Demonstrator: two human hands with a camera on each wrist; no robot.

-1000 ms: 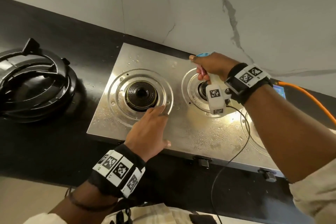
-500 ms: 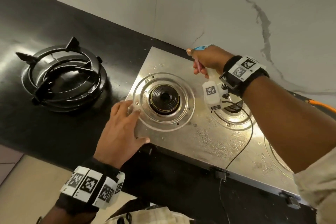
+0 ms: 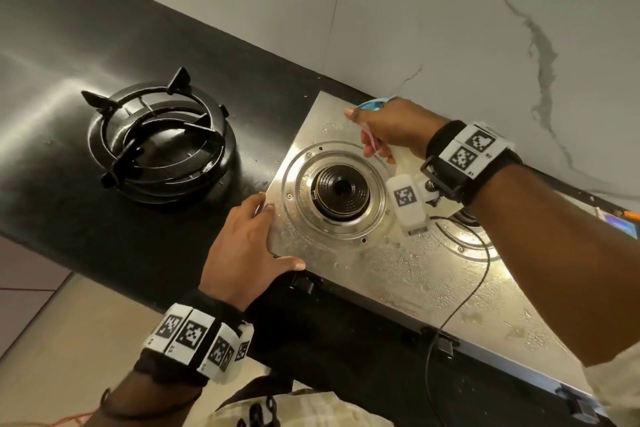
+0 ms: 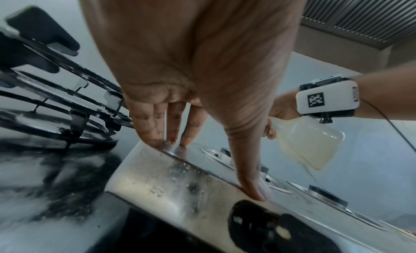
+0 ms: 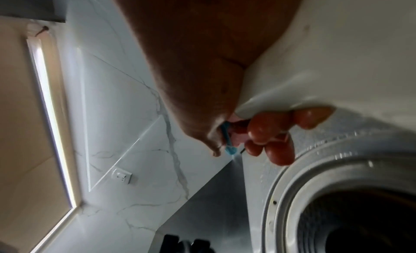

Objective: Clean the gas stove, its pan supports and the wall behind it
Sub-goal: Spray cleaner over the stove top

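**Spray bottle aimed at the stove's far left corner**

The gas stove [image 3: 398, 274] sits on the black worktop [image 3: 104, 55], its long axis running from the near right to the far left, its back edge close along the marble wall [image 3: 433, 17]. The pan supports [image 3: 159, 142] lie stacked on the worktop, well apart to the left of the stove. The right hand [image 3: 391, 125] is curled round a spray bottle [image 4: 308, 143] of pale liquid, fingers on the pink trigger; the blue nozzle [image 5: 228, 141] points left, toward the stove's far left corner and the worktop beyond. The left hand [image 3: 242, 246] lies flat with straight fingers, holding nothing, pressing on the stove's left edge beside the uncovered burner [image 3: 341, 192].

Risks, as a judgement: the steel top is already beaded with wet droplets, so the bracing hand could slip off the edge. Spray aimed this way may overshoot onto the worktop, or drift into the open burner ports and clog them.
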